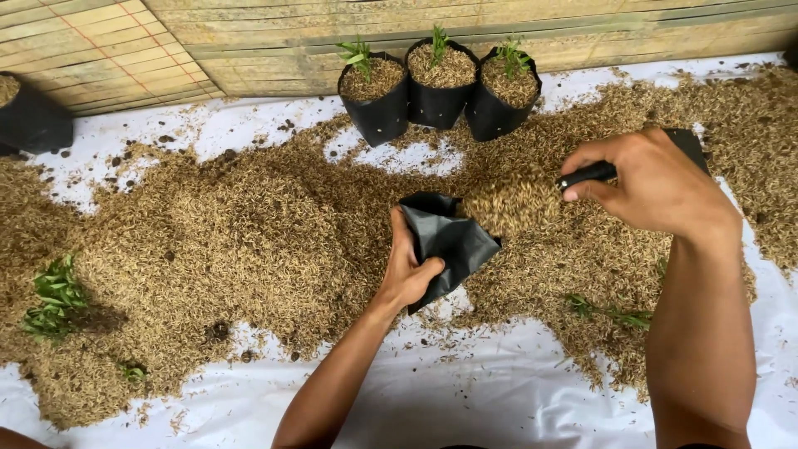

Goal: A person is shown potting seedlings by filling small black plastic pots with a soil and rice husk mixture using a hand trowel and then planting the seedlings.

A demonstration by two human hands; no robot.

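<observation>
1. The scoop (517, 202) is hard to make out, buried under its heaped load of husks; only its black handle shows.
2. The right hand (652, 185) has its fingers closed round that handle.
3. The left hand (407, 270) pinches the black bag (449, 237) (limp, mouth open), which sits mid-sheet on the husk pile (249, 241).
4. 3 filled bags (439, 87) with seedlings stand behind.
</observation>
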